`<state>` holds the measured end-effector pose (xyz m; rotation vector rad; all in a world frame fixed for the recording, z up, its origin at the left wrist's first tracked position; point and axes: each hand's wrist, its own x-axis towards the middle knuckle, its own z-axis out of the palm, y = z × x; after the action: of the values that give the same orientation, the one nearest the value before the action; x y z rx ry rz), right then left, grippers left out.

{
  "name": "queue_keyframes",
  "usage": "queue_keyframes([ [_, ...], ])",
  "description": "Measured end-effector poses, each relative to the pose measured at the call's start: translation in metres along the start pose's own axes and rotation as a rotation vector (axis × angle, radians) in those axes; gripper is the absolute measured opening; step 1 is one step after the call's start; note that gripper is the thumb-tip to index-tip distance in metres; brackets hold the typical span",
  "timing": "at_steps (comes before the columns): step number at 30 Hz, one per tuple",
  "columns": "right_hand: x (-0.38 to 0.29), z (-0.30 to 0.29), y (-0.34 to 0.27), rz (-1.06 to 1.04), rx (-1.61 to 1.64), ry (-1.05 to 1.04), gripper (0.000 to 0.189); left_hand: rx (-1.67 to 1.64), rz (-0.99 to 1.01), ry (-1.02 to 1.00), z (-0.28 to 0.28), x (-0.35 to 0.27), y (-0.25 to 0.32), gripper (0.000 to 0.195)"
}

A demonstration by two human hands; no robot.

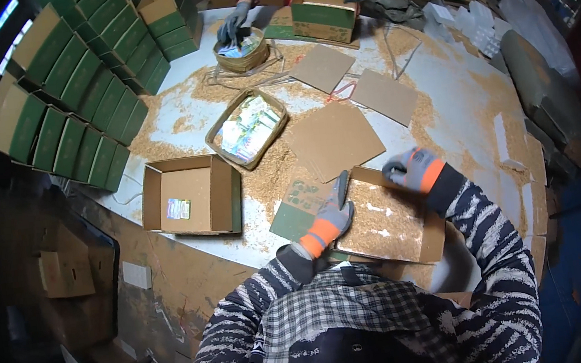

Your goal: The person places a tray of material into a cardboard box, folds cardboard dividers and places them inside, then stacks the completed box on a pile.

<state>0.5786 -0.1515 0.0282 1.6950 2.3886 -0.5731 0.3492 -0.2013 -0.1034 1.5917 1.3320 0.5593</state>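
In front of me a cardboard box [433,234] holds a layer of wood shavings [382,219] with small white patches showing through. My left hand [330,217], in a grey and orange work glove, lies along the box's left wall with its fingers extended and thumb apart. At the far right corner is my right hand [413,169], gloved alike, with curled fingers; whether they pinch the wall is hidden. A green and brown printed carton piece [294,208] extends left of the box. Beyond my hands lies a flat cardboard sheet [336,135].
An open box [185,191] at left contains one printed packet [178,208]. A basket [212,142] of packets stands mid-table. Green cartons [68,100] are stacked at far left. Opposite, a co-worker's gloved hand [233,24] reaches into another basket [243,63]; the other touches a carton [325,22].
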Motion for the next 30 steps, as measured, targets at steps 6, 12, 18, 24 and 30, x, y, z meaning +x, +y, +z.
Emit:
queue_keyframes([
  [6, 0.114, 0.040, 0.081, -0.156, -0.462, 0.057, 0.093, -0.207, 0.094, 0.253, -0.066, 0.066, -0.026, 0.041],
  [12, 0.177, 0.107, 0.133, -0.363, -0.540, -0.160, 0.089, 0.707, -0.245, 0.597, -0.168, 0.170, -0.107, 0.056],
  [18, 0.140, 0.073, 0.140, -0.378, -0.204, -0.051, 0.046, 0.579, -0.351, 0.453, -0.195, 0.193, -0.132, 0.036],
  [24, 0.070, 0.054, 0.156, -0.167, 0.114, -0.099, 0.045, 0.611, -0.286, 0.528, -0.201, 0.191, -0.102, 0.040],
  [30, 0.011, 0.030, 0.128, 0.150, 0.147, 0.622, 0.026, 0.481, 0.078, 0.702, -0.207, 0.168, -0.085, 0.035],
])
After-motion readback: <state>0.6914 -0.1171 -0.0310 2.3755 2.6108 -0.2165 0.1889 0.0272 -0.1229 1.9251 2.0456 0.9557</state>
